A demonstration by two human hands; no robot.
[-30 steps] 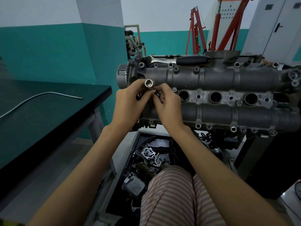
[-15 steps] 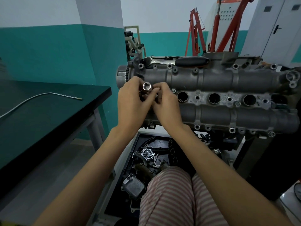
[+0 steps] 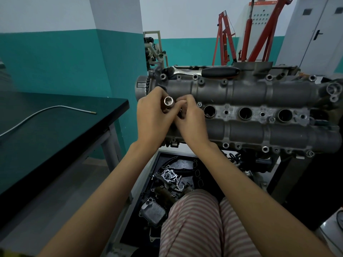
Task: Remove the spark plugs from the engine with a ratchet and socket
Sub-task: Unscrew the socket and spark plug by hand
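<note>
Behind both hands sits the engine's cylinder head [image 3: 241,93]; its cast markings are too small to read. Beyond the knuckles, the ratchet [image 3: 207,71] lies along its top edge. The left hand [image 3: 154,115] grips the chrome socket [image 3: 168,101], open end up, while right hand [image 3: 191,119] fingertips pinch something hidden beside it.

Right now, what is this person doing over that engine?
A person is working at the left end of an engine on a stand. The left hand grips a shiny socket, open end facing up, while the right hand pinches something small beside it that I cannot make out. The ratchet lies unused on top of the engine. Three plug holes sit uncovered to the right.
</note>
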